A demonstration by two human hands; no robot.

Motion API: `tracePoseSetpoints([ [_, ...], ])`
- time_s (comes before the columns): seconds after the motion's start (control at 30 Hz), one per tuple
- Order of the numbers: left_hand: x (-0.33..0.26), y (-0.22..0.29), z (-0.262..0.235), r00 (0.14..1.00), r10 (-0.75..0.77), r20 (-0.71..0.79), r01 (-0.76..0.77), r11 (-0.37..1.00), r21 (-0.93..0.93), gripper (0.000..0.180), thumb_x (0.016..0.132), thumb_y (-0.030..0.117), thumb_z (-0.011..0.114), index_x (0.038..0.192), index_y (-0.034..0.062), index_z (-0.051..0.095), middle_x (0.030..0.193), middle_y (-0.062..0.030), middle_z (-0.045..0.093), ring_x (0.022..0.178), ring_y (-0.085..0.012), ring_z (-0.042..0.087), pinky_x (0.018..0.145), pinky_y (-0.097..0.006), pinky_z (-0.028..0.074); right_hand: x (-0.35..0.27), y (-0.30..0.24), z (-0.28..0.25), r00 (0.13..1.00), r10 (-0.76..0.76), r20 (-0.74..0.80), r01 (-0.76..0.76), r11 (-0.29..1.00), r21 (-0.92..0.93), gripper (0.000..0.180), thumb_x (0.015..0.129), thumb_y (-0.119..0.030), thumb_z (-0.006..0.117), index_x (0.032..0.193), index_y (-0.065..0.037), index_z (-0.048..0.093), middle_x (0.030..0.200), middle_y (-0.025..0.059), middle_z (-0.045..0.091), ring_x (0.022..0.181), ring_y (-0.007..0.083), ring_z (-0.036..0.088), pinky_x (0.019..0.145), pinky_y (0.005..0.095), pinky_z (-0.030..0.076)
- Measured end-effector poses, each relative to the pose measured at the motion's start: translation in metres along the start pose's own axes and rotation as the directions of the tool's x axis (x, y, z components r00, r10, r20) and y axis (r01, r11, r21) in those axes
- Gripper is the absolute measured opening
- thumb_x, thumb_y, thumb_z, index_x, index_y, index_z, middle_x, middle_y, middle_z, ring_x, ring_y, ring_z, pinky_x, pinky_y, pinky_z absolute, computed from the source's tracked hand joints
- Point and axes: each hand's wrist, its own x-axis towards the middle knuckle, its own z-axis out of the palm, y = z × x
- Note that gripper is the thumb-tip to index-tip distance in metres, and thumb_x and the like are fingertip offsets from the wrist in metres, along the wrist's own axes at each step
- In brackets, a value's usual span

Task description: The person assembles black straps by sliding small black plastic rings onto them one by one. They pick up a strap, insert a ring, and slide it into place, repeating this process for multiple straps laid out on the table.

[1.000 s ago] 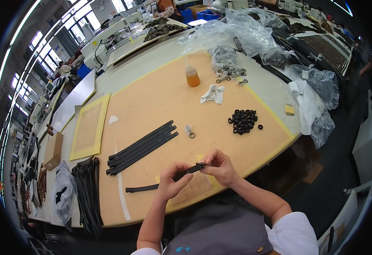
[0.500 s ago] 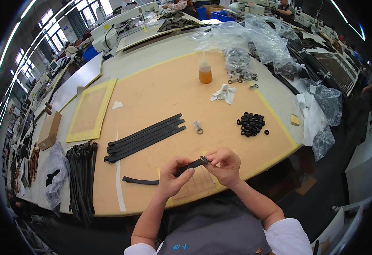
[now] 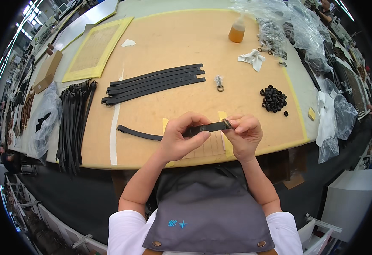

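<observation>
Bench (image 3: 160, 38) with a tan work mat, filling the upper half of the view. Yellow-edged mat (image 3: 94, 49) at 11 o'clock on it. Clear plastic bags (image 3: 305, 29) heaped along the 1 o'clock edge. Bundle of black straps (image 3: 73, 121) hanging over the 9 o'clock side, just beside another clear bag (image 3: 46, 119). Row of black strips (image 3: 154, 83) lying side by side near the centre, slanting up toward 2 o'clock. Single black strap (image 3: 141, 134) held just above the near edge, at 6 o'clock from that row, its loose end trailing on the bench toward 9 o'clock. Left hand (image 3: 181, 138) closed around the strap's middle, thumb on top. Right hand (image 3: 244, 131) pinching the strap's other end, at 3 o'clock from the left hand, fingertips pressed together on a small metal fitting (image 3: 227, 123) there. Amber bottle (image 3: 237, 30) upright at 12 o'clock. White rag (image 3: 252, 58) crumpled at 5 o'clock from the bottle. Pile of black rings (image 3: 273, 98) at 2 o'clock from the right hand, well apart. Small metal ring (image 3: 220, 87) between the strips and the pile.
</observation>
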Motion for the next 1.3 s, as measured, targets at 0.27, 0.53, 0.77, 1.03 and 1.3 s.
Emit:
tracePoseSetpoints([
  [0.27, 0.005, -0.007, 0.012, 0.995, 0.092, -0.036, -0.09, 0.994, 0.058, 0.021, 0.092, 0.002, 0.073, 0.111, 0.0001, 0.063, 0.096, -0.0011, 0.067, 0.083, -0.0038, 0.059, 0.071, -0.021, 0.048, -0.004, 0.009, 0.008, 0.928, -0.305, 0.216, 0.364, 0.866, -0.344, 0.035, 0.08, 0.018, 0.075, 0.093, -0.008, 0.057, 0.102, 0.0064, 0.067, 0.099, 0.0222, 0.072, 0.081, 0.0319, 0.06],
  [0.53, 0.002, 0.001, -0.01, 0.999, -0.035, -0.006, 0.035, 0.987, 0.158, 0.024, 0.086, 0.002, 0.077, 0.107, 0.0008, 0.064, 0.088, -0.0004, 0.067, 0.075, -0.0026, 0.059, 0.062, -0.019, 0.045, 0.007, 0.003, -0.007, 0.89, 0.394, 0.231, -0.454, 0.815, 0.359, 0.025, 0.095, 0.003, 0.066, 0.116, -0.009, 0.059, 0.133, 0.013, 0.062, 0.133, 0.0239, 0.054, 0.116, 0.0424, 0.039],
  [0.77, -0.003, 0.016, -0.006, 0.998, 0.041, 0.04, -0.048, 0.975, 0.216, 0.015, 0.078, -0.002, 0.078, 0.09, 0.0006, 0.07, 0.077, -0.0002, 0.067, 0.064, -0.0026, 0.056, 0.054, -0.021, 0.042, 0.004, 0.01, -0.021, 0.639, 0.524, 0.564, -0.764, 0.518, 0.384, 0.019, 0.096, -0.015, 0.073, 0.112, -0.005, 0.069, 0.125, 0.0158, 0.07, 0.114, 0.0223, 0.067, 0.101, 0.0395, 0.051],
  [1.03, -0.015, 0.027, -0.004, 0.989, 0.129, 0.066, -0.145, 0.892, 0.428, 0.018, 0.073, -0.002, 0.078, 0.089, 0.0035, 0.072, 0.07, -0.0047, 0.064, 0.058, -0.0133, 0.059, 0.052, -0.026, 0.045, 0.019, -0.012, -0.009, 0.502, 0.632, 0.59, -0.845, 0.502, 0.182, 0.023, 0.091, -0.016, 0.079, 0.106, -0.004, 0.067, 0.112, 0.0095, 0.072, 0.106, 0.0163, 0.068, 0.094, 0.0306, 0.053],
  [1.3, -0.02, 0.026, -0.001, 0.966, 0.217, 0.139, -0.247, 0.619, 0.746, 0.019, 0.07, 0.006, 0.079, 0.087, 0.0093, 0.07, 0.064, -0.0036, 0.054, 0.054, -0.0212, 0.057, 0.046, -0.034, 0.042, 0.024, -0.048, 0.021, 0.589, 0.73, 0.348, -0.526, 0.673, -0.52, 0.014, 0.087, -0.012, 0.076, 0.091, 0.0, 0.069, 0.076, -0.0022, 0.065, 0.069, 0.0032, 0.055, 0.063, 0.0226, 0.045],
])
